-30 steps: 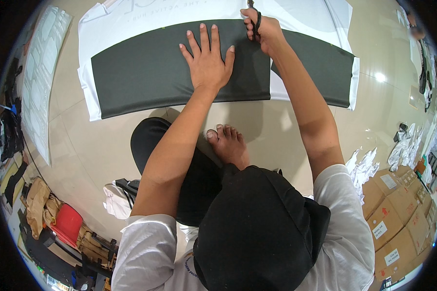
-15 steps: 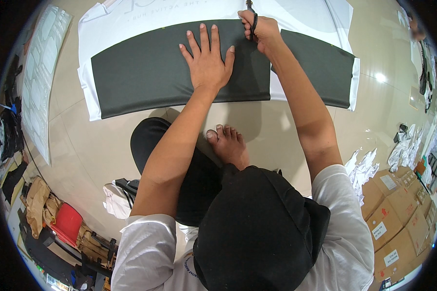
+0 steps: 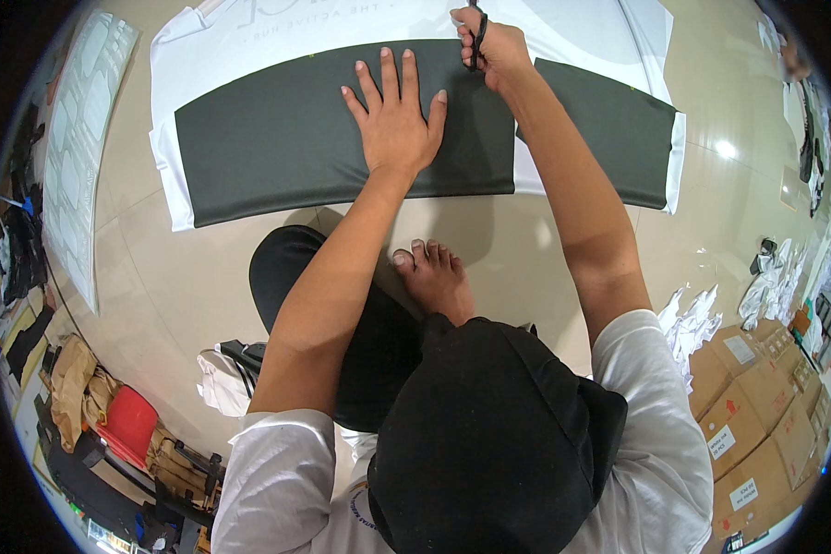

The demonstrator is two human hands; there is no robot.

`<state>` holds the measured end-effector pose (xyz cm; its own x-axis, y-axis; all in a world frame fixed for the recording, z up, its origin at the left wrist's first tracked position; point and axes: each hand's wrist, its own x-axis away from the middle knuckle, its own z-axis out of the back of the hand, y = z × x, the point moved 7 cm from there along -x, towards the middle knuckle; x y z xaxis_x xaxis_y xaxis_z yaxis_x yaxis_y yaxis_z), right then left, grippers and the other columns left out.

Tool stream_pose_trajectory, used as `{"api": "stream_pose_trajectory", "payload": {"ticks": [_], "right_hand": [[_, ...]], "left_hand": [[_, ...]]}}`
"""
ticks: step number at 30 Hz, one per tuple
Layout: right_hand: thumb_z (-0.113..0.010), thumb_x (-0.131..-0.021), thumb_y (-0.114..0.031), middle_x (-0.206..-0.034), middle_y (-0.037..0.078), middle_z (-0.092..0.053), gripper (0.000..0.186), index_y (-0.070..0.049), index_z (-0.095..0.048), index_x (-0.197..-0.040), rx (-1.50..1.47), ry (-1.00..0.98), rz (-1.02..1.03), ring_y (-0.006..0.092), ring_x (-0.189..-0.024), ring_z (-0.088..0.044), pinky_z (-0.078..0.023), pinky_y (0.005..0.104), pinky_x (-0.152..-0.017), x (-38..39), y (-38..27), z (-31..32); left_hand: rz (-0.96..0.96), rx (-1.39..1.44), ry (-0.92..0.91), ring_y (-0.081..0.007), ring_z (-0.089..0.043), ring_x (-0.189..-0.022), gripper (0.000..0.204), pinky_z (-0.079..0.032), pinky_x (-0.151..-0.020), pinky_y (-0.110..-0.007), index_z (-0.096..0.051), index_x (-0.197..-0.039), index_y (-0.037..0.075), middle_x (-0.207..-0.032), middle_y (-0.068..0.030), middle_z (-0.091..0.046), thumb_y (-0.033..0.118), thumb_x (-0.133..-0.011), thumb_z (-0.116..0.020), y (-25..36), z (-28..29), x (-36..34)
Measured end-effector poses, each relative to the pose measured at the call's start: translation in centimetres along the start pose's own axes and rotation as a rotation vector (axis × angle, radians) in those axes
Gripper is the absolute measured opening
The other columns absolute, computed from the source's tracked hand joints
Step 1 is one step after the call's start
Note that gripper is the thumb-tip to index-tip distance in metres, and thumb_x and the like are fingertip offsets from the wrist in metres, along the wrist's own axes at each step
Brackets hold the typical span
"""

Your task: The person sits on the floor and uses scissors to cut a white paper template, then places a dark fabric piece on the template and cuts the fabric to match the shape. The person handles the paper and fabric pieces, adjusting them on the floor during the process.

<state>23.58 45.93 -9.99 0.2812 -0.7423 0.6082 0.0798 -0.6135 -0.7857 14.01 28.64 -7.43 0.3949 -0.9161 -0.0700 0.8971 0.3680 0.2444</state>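
My left hand [image 3: 397, 129] lies flat with fingers spread on a dark grey-green fabric piece [image 3: 258, 138], which has a curved top edge and rests on white printed fabric [image 3: 212, 46] on the floor. My right hand [image 3: 497, 55] is closed round black-handled scissors [image 3: 475, 42] at the piece's upper edge, right of my left hand; the blades mostly run out of view at the top or are hidden. A white strip [image 3: 526, 175] divides the dark piece from a smaller dark piece [image 3: 628, 138] at the right, partly under my right arm.
My bare foot [image 3: 434, 282] and black-clad knee [image 3: 282, 263] are below the fabric. A long pale patterned sheet [image 3: 88, 120] lies left. Cardboard boxes [image 3: 752, 406] and crumpled white scraps [image 3: 692, 323] are at lower right; a red object [image 3: 125, 420] and assorted items are at lower left.
My right hand and the scissors have shifted slightly up and left along the edge of the dark fabric. My left hand keeps the same place on the fabric.
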Motion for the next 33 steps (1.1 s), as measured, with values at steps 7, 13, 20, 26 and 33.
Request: {"api": "stream_pose_trajectory", "payload": {"ticks": [7,13,20,26,33], "right_hand": [[-0.084,-0.092,-0.030,-0.079,0.002,-0.068,0.027,-0.006,-0.072,-0.090,0.072,-0.041,0.064,0.0111,-0.066,-0.064,-0.051,0.0244,-0.059,-0.5,0.0,0.3],[-0.080,-0.093,-0.034,-0.062,-0.002,-0.053,0.035,-0.013,-0.062,-0.071,-0.005,0.023,-0.033,0.0132,-0.047,-0.048,-0.035,0.0310,-0.045,0.1,-1.0,-0.8],[-0.080,-0.093,-0.031,-0.061,0.000,-0.053,0.035,-0.012,-0.061,-0.071,-0.065,0.034,-0.028,0.0143,-0.046,-0.048,-0.034,0.0320,-0.044,-1.3,-1.2,-1.2],[-0.079,-0.094,-0.028,-0.062,0.001,-0.054,0.033,-0.011,-0.061,-0.072,-0.054,0.021,-0.021,0.0148,-0.047,-0.049,-0.035,0.0322,-0.044,-2.4,-0.5,-1.3],[-0.078,-0.094,-0.028,-0.062,0.000,-0.053,0.033,-0.012,-0.060,-0.071,-0.043,0.028,0.007,0.0147,-0.047,-0.049,-0.036,0.0327,-0.044,-2.1,-0.9,-1.8]], "left_hand": [[0.010,-0.042,-0.016,-0.0507,-0.013,-0.165,0.078,-0.008,-0.131,-0.072,-0.028,-0.173,0.013,-0.180,-0.0171,-0.022,0.058,-0.111,-0.042,0.1,0.0,0.1],[0.012,-0.020,-0.011,-0.0510,-0.013,-0.165,0.077,-0.007,-0.130,-0.072,-0.029,-0.173,0.013,-0.180,-0.0181,-0.023,0.058,-0.112,-0.041,0.0,0.2,0.1],[0.003,-0.018,-0.008,-0.0514,-0.013,-0.165,0.077,-0.009,-0.130,-0.073,-0.029,-0.173,0.012,-0.179,-0.0194,-0.023,0.059,-0.112,-0.039,0.0,0.0,0.1],[0.004,-0.018,-0.006,-0.0511,-0.012,-0.165,0.078,-0.008,-0.130,-0.072,-0.028,-0.173,0.012,-0.179,-0.0191,-0.023,0.059,-0.112,-0.039,0.0,0.0,0.1],[0.011,-0.024,-0.008,-0.0507,-0.012,-0.165,0.077,-0.007,-0.131,-0.071,-0.029,-0.173,0.012,-0.179,-0.0180,-0.023,0.058,-0.112,-0.041,0.0,0.1,0.1]]}}
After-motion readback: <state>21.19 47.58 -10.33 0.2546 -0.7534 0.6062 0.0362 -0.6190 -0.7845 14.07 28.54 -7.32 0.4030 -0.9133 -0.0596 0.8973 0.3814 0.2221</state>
